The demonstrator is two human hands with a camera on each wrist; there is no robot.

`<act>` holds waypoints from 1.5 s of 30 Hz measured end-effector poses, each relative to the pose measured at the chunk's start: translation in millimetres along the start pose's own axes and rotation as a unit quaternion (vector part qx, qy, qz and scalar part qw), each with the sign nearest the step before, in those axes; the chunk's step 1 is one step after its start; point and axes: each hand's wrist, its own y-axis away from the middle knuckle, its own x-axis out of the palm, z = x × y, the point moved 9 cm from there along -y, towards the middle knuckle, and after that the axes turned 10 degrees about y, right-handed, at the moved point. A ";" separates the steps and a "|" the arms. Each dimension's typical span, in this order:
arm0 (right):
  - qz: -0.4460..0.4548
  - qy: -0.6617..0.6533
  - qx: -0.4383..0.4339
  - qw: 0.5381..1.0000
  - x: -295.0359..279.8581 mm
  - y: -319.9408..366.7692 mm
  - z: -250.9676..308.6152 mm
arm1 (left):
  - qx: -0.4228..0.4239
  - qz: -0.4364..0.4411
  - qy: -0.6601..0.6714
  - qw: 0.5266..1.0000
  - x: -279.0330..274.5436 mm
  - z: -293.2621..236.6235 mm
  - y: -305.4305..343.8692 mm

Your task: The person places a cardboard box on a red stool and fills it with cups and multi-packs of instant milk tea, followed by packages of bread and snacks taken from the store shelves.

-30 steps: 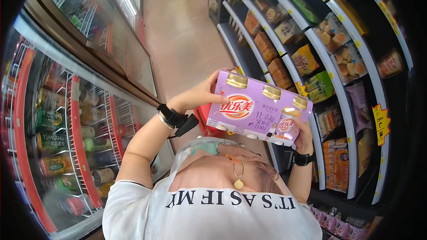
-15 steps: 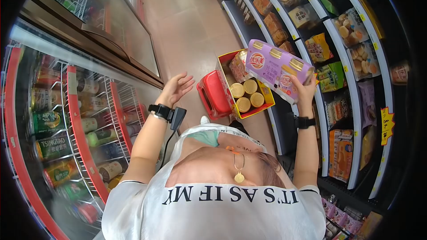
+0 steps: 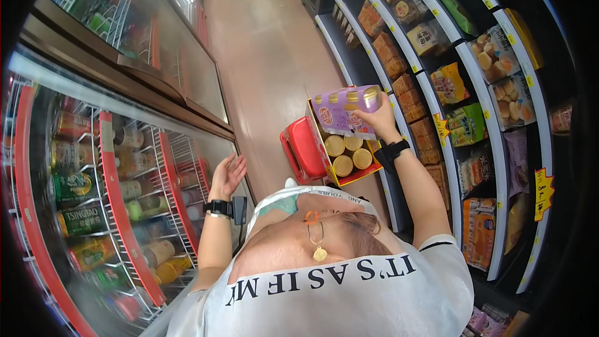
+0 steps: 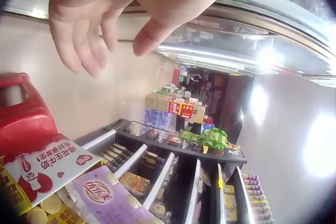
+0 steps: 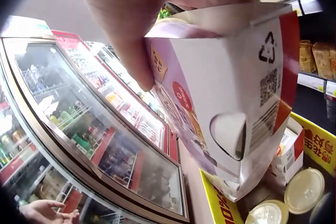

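Note:
My right hand (image 3: 384, 118) grips one end of a purple multi-pack of milk tea cups (image 3: 337, 112), thumb on its printed side. The right wrist view shows the pack's white end with a recycling mark (image 5: 266, 48). The pack tilts over an open carton (image 3: 355, 181) with a yellow and red rim, overlapping its far part in the head view. Several gold-lidded cans (image 3: 342, 166) stand inside. My left hand (image 3: 229, 176) hangs free near the fridge, fingers loosely extended, holding nothing; the left wrist view shows it above the floor.
A red plastic piece with a handle slot (image 3: 304, 150) sits against the carton's left. Left is a fridge with drink cans on wire racks (image 3: 109, 187) and a glass door (image 3: 168, 75). Shelves of packaged bread and snacks (image 3: 449, 84) line the right; the aisle floor (image 3: 249, 43) runs ahead.
Earlier both hands held the milk tea pack up in front. The left hand has let go and moved left and down. The right hand has carried the pack left and down over the carton.

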 end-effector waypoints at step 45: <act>0.108 0.302 0.108 0.941 149.8 -3.9 -26.4 | 0.086 -0.099 -0.054 0.990 -70.1 11.9 43.0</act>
